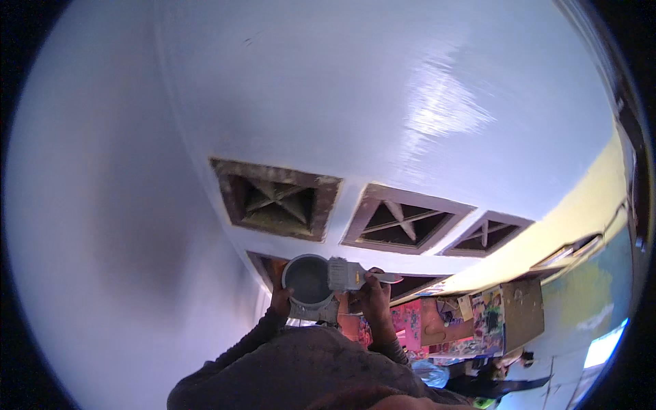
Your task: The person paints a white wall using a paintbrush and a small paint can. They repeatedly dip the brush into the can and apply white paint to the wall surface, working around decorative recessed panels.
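In front of my chest, my left hand (280,293) grips the left side of a round paint container (308,282) with grey paint inside. My right hand (375,298) holds the handle of a wide paintbrush (346,274). The brush lies flat in view, its paint-coated bristles at the container's right rim; whether they touch it cannot be told. Beyond my hands rises a wall (328,102) coated pale grey-blue, with a shiny, wet-looking patch at the upper right.
Square brown vent frames with crossed bars (277,197) are set in the wall. Yellow wall (579,189) borders the pale coat at right. Lower right are a cabinet (523,315), pink patterned cloth (407,318), a clear plastic bag (429,373) and a person (507,361).
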Demonstrator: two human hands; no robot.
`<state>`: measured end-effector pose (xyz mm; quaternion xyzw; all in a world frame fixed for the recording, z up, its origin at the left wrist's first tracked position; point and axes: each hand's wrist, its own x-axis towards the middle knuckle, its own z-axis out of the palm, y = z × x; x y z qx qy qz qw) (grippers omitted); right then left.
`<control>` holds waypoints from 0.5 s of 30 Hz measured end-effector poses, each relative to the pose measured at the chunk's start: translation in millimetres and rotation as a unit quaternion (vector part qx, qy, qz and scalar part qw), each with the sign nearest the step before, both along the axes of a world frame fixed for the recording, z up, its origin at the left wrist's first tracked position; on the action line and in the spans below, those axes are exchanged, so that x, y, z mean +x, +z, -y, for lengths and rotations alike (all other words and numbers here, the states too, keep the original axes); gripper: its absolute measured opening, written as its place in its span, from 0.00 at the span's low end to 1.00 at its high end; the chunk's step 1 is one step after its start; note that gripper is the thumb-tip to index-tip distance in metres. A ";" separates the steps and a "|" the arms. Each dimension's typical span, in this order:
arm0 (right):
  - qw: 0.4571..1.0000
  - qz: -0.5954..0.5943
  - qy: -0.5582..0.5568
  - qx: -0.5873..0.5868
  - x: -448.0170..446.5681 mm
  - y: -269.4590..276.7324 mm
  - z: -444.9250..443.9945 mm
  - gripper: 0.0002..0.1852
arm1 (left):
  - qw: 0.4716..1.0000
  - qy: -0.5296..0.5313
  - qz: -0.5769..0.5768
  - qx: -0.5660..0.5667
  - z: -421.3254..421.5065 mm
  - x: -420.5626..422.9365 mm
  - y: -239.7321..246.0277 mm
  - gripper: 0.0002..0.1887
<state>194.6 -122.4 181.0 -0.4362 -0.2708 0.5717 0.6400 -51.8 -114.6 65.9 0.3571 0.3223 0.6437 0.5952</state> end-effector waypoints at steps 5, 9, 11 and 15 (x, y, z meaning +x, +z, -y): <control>0.995 0.066 0.037 0.064 9.0 -19.8 -2.7 0.09 | 0.998 -0.002 0.036 -0.053 7.3 -2.8 8.0 0.42; 0.997 0.012 0.036 0.069 4.7 -16.0 -3.7 0.08 | 0.995 -0.031 0.087 -0.029 1.5 -4.6 -1.3 0.42; 0.993 -0.114 0.035 -0.004 0.9 -6.8 0.5 0.08 | 0.996 -0.030 0.079 -0.039 -1.2 -5.6 -4.7 0.44; 0.999 -0.018 0.030 -0.006 -6.3 16.1 9.4 0.13 | 0.994 -0.019 0.101 -0.024 -1.3 -6.4 -8.4 0.43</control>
